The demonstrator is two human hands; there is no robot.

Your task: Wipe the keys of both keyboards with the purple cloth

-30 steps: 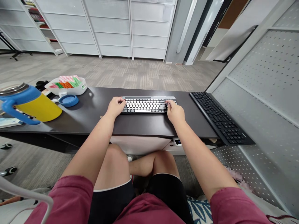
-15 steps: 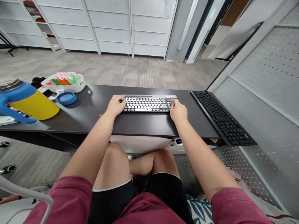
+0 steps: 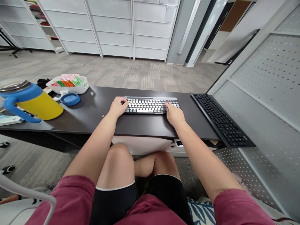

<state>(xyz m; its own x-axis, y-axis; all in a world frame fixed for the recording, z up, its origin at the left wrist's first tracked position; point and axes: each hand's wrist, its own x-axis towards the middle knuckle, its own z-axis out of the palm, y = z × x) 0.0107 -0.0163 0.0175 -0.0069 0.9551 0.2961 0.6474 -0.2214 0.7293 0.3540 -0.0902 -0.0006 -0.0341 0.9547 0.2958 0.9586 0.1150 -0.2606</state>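
Note:
A compact keyboard with round white and grey keys lies flat on the dark desk in front of me. My left hand is at its left end, closed, with thumb and fingers gripping that edge. Over the right part of the keys rests my right hand. Its fingers are bent and drawn together, the tips at the keys beside the number block. Whether anything small is between those fingertips is hidden.
A second, black keyboard lies slanted along the desk's right edge beside a perforated panel. At the left are a yellow and blue mug, a blue lid and a white basket of colourful items.
My right hand has moved left from the keyboard's right end onto the keys. My left hand keeps its place at the left end. The view has shifted slightly.

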